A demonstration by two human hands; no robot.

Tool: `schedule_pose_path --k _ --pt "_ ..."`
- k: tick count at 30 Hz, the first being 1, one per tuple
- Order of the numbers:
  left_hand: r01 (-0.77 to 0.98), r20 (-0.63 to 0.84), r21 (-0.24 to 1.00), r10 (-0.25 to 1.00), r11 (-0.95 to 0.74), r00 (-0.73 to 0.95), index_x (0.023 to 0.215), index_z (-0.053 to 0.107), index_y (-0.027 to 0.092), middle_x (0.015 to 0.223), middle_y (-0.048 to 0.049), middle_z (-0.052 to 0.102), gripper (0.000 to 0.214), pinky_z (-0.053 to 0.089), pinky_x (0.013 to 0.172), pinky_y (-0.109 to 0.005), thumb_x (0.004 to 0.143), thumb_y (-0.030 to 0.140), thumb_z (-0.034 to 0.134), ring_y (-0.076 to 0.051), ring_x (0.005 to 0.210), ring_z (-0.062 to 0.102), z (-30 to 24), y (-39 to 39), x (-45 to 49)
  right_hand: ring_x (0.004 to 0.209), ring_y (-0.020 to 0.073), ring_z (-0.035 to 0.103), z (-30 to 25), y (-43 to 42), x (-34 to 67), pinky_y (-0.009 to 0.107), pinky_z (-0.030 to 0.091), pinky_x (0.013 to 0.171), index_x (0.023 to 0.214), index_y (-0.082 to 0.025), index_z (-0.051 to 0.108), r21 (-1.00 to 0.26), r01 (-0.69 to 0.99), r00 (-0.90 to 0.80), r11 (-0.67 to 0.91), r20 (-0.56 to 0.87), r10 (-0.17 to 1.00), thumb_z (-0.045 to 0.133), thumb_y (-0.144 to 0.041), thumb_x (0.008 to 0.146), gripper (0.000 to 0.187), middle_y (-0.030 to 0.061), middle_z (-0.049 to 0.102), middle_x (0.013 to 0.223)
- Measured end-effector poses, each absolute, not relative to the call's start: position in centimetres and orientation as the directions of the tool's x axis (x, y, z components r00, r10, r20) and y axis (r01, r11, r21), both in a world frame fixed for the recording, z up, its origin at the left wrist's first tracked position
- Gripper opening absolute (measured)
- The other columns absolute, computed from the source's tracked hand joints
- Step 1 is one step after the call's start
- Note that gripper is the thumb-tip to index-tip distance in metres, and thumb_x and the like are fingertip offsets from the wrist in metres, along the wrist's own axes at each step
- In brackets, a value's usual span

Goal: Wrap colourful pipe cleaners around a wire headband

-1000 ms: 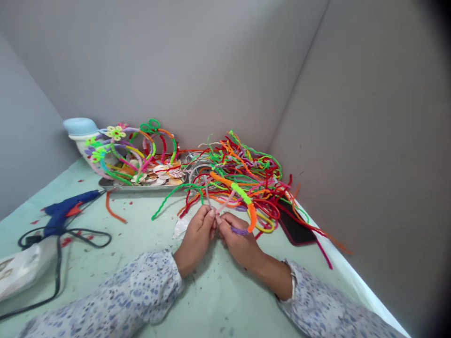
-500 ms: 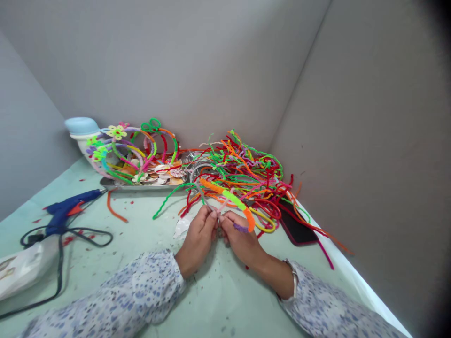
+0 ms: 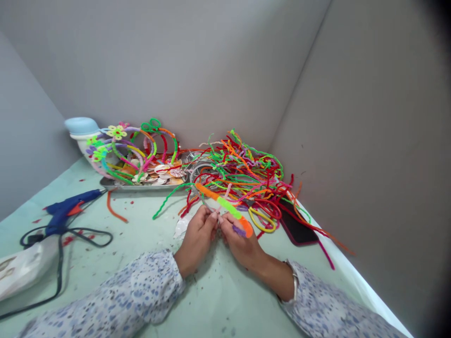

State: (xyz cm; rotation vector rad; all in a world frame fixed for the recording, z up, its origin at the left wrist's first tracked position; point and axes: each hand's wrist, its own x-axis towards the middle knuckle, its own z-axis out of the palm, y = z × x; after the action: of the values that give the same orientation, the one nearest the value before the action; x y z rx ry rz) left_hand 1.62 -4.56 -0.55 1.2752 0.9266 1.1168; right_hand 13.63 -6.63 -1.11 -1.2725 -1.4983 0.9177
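Note:
Between my two hands is a headband point(image 3: 228, 208) wrapped in pipe cleaner, with orange, lime green, orange and purple stretches. It arches up over my right hand point(image 3: 243, 244), whose fingers are pinched near the tips of the other hand. My left hand point(image 3: 197, 237) is closed, thumb against forefinger, by the bare grey end of the band. A pale pink pipe cleaner point(image 3: 228, 190) sticks up from between the fingertips. What exactly each fingertip presses is partly hidden.
A heap of pipe cleaners point(image 3: 246, 164) lies beyond my hands, partly over a phone point(image 3: 299, 227). Finished headbands point(image 3: 141, 134) stand on a metal tray point(image 3: 144, 187) of shells beside a white bottle with a blue cap point(image 3: 82, 126). At left lie a blue glue gun point(image 3: 61, 213) and its cord.
The wrapped headband has tipped and turned in my fingers, its orange part shifting a little left and the curve looking flatter. Both hands stay almost in place.

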Motion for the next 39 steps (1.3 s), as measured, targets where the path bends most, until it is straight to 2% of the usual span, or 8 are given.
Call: schedule_pose_path --k 6,14,25,31,39 --pt "-0.164 0.027 0.986 0.977 0.009 0.211 0.069 0.044 0.019 0.05 0.0071 0.042 0.016 0.027 0.04 -0.019 0.078 0.028 0.052 -0.007 0.041 0.035 -0.66 -4.27 1.66 0.059 0.0135 0.048 -1.24 -6.61 13.89 0.023 0.035 0.054 0.067 -0.021 0.054 -0.91 0.34 -0.053 0.238 0.234 0.971 0.046 -0.026 0.084 0.02 -0.0017 0.054 0.062" --pt "-0.089 0.009 0.996 0.987 0.006 0.162 0.061 0.043 0.019 0.042 0.0074 0.039 0.013 0.025 0.037 -0.02 0.073 0.02 0.047 -0.008 0.036 0.034 -0.38 -4.15 1.72 0.066 0.0163 0.052 -0.71 -6.82 13.79 0.025 0.04 0.061 0.068 -0.021 0.058 -0.893 0.332 -0.059 0.304 0.302 0.952 0.046 -0.029 0.084 0.022 0.0016 0.059 0.068" --pt "-0.083 -0.001 0.996 0.98 0.018 0.199 0.071 0.045 0.019 0.051 0.0075 0.043 0.017 0.029 0.038 -0.018 0.081 0.032 0.051 -0.007 0.04 0.037 -0.99 -3.92 1.55 0.059 0.0127 0.048 -1.53 -6.48 13.84 0.022 0.035 0.054 0.067 -0.021 0.052 -0.942 0.264 -0.044 0.206 0.201 0.979 0.041 -0.022 0.086 0.023 -0.0025 0.053 0.062" --pt "-0.059 0.003 0.998 0.988 0.006 0.157 0.067 0.045 0.018 0.048 0.0082 0.041 0.014 0.026 0.037 -0.018 0.077 0.027 0.052 -0.006 0.038 0.034 -0.56 -4.06 1.56 0.062 0.0134 0.049 -1.59 -6.52 13.99 0.023 0.036 0.056 0.068 -0.021 0.052 -0.904 0.327 -0.055 0.276 0.273 0.96 0.043 -0.018 0.082 0.017 -0.0013 0.055 0.067" --pt "-0.039 0.006 0.999 0.996 -0.002 0.087 0.061 0.05 0.017 0.042 0.0086 0.041 0.01 0.025 0.04 -0.02 0.07 0.02 0.051 -0.007 0.037 0.031 -0.09 -4.17 1.68 0.067 0.015 0.05 -0.9 -6.7 14.0 0.025 0.039 0.064 0.072 -0.019 0.055 -0.828 0.41 -0.09 0.381 0.379 0.921 0.046 -0.024 0.083 0.016 0.0017 0.056 0.072"
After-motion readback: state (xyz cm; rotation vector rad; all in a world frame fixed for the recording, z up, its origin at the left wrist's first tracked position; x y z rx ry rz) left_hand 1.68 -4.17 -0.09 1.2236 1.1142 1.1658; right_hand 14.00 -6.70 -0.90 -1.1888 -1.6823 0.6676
